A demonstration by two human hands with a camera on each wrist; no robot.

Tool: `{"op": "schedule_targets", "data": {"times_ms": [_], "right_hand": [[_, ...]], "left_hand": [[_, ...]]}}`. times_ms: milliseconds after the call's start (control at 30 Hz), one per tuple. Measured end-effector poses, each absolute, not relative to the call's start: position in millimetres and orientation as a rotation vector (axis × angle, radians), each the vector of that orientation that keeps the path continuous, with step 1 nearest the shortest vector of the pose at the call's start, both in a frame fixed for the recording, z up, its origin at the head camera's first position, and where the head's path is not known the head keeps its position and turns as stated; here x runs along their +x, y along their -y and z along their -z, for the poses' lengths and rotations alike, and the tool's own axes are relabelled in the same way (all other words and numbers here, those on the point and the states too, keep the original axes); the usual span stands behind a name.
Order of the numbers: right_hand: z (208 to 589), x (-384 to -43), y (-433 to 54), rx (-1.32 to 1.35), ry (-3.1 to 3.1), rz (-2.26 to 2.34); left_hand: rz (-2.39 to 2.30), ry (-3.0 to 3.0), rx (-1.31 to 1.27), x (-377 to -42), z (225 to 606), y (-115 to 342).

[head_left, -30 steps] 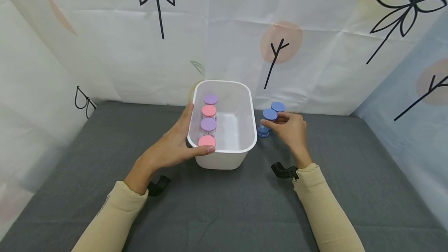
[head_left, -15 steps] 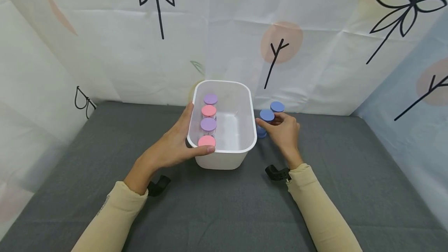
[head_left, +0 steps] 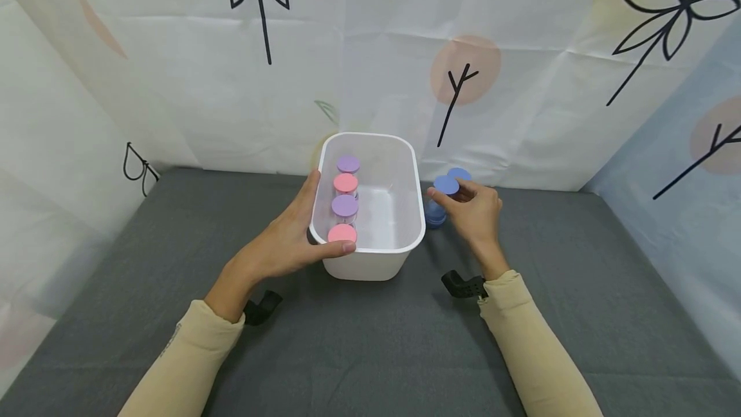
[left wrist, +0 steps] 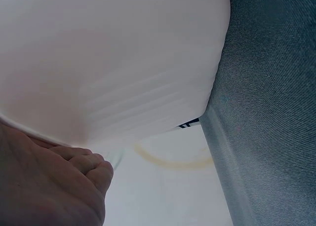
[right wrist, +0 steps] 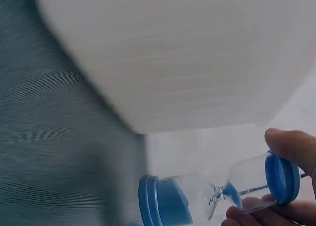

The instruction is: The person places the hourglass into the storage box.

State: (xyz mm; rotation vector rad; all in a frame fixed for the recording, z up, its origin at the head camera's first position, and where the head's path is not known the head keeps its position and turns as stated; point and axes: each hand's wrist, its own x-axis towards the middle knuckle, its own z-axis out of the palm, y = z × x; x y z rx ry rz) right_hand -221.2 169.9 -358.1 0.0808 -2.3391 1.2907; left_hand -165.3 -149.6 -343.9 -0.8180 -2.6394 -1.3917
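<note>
A white plastic bin stands mid-table. My left hand holds its near left corner, thumb along the front rim and fingers against the left side; the left wrist view has the fingers at the rim. Inside, along the left wall, stand several hourglasses with purple caps and pink caps. Right of the bin, my right hand pinches the upper end of a blue-capped hourglass. Blue sand shows inside that hourglass in the right wrist view. Whether its base touches the table is unclear.
Another blue-capped hourglass stands just behind the held one, partly hidden. Dark grey cloth covers the table. A patterned white curtain hangs close behind the bin, with more fabric at both sides.
My right hand, with the blue-capped hourglass, shifted slightly left toward the bin, then back right and a little upward. The left hand and the bin stay where they were.
</note>
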Motion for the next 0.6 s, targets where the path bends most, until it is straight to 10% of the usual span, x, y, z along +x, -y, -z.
{"op": "schedule_targets", "data": {"times_ms": [600], "right_hand": [[273.0, -179.3, -196.7, 0.556, 1.437, -2.105]], "left_hand": [[1.493, 2.649, -0.821, -144.7, 309.7, 140.1]]}}
